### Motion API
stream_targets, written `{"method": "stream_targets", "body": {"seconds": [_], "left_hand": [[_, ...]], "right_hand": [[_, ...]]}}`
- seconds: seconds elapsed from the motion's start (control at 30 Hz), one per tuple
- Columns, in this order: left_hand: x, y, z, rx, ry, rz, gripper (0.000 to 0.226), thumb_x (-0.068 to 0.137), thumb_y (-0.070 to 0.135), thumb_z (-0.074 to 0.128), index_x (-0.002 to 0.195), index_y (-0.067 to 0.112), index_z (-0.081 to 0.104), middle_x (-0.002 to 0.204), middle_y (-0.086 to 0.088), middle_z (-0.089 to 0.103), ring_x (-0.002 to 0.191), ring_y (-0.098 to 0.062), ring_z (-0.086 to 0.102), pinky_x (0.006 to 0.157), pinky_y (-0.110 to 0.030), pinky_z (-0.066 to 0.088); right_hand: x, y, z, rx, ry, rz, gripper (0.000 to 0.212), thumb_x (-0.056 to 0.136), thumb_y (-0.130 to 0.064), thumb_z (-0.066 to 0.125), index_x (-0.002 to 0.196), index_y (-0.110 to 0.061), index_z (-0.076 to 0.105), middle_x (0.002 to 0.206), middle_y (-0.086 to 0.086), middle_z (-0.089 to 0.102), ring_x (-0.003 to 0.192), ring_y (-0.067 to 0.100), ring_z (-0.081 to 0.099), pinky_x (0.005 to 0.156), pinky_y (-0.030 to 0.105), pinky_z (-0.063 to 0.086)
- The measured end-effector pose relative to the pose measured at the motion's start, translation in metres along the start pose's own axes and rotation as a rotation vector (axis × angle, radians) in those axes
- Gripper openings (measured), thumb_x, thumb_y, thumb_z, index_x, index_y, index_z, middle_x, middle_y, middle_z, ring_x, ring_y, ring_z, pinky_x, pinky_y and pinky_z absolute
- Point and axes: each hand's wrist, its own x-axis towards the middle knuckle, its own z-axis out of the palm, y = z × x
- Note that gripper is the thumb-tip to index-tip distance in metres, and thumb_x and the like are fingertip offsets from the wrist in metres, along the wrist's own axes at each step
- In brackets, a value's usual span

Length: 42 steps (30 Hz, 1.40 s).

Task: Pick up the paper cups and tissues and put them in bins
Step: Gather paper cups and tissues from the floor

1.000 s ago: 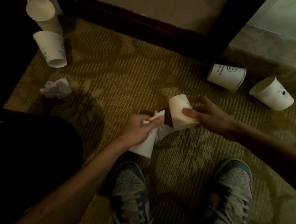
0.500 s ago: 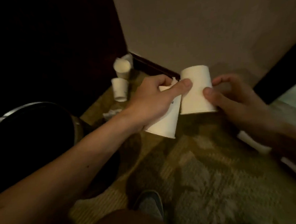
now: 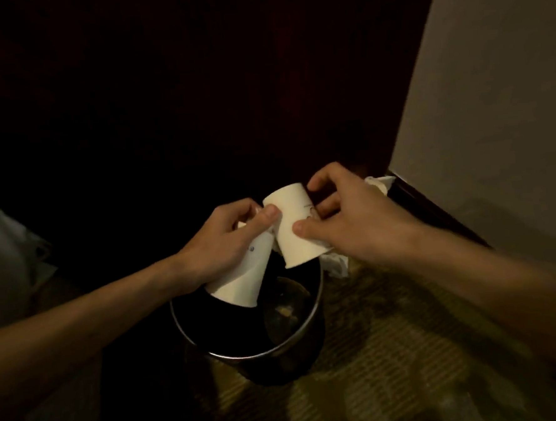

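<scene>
The left hand (image 3: 223,246) closes its grip round the narrow end of the left paper cup (image 3: 242,279), with the thumb lying across the top. Below that grip the cup hangs tilted and mouth-down, its wide rim inside the outline of the bin's opening. The bin (image 3: 243,355), dark and round with a metal rim, stands on the carpet (image 3: 392,349) directly beneath both grips.

Just right of the left grip, touching the left thumb's tip, is the right paper cup (image 3: 299,231). The right hand (image 3: 359,228) grips it with the thumb on the near side and curled fingers on the far side. Its base is up and its mouth points down over the bin's far rim. Under the right grip a crumpled tissue (image 3: 336,262) shows beside that rim; I cannot tell whether the hand holds it or it lies on the carpet. Beyond the right grip, at the foot of the pale wall (image 3: 493,132), sits another white piece (image 3: 379,183), either cup or tissue.

A second ago both grips were down at the carpet between the shoes, closing on these cups. Half a second ago the cups were raised in front of the wall, with the bin off below the left forearm. Now both cups are over the bin's mouth, and neither has been let go.
</scene>
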Motion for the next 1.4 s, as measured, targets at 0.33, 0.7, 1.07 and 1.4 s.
{"method": "stream_targets", "body": {"seconds": [0.33,0.7,1.07,1.4], "left_hand": [[-0.011,-0.091,0.014,0.309,-0.427,-0.448,0.031,0.090,0.059,0.054,0.094,0.031,0.065,0.094,0.004,0.068,0.086,-0.012,0.066,0.078,-0.035,0.055],[0.026,-0.044,0.009,0.550,-0.373,-0.208,0.022,0.096,0.042,0.056,0.094,0.026,0.071,0.078,0.009,0.070,0.068,0.001,0.065,0.065,-0.026,0.053],[0.181,-0.003,0.128,0.591,-0.603,0.070,0.020,0.098,0.036,0.055,0.081,0.029,0.062,0.071,0.012,0.067,0.062,0.003,0.063,0.054,-0.019,0.048],[0.225,-0.103,0.209,1.039,-1.355,-0.441,0.055,0.100,0.033,0.052,0.149,0.034,0.027,0.096,-0.004,0.061,0.072,-0.018,0.067,0.064,-0.031,0.058]], "right_hand": [[0.026,0.052,0.096,-0.900,-0.220,-0.195,0.046,0.090,-0.056,0.050,0.119,-0.021,0.052,0.119,0.003,0.061,0.128,0.023,0.040,0.101,0.045,0.027],[0.038,0.078,0.034,0.046,0.339,-0.120,0.014,0.085,-0.046,0.055,0.081,-0.036,0.065,0.083,-0.015,0.065,0.078,0.002,0.061,0.058,0.012,0.048],[0.061,0.207,0.035,0.700,0.192,0.721,0.060,0.103,-0.054,0.019,0.120,-0.011,0.057,0.126,0.019,0.060,0.111,0.035,0.059,0.095,0.046,0.046],[0.071,0.275,0.086,0.963,0.093,0.843,0.073,0.097,-0.066,0.017,0.150,-0.021,0.036,0.157,0.006,0.032,0.144,0.025,0.030,0.119,0.044,0.020]]}}
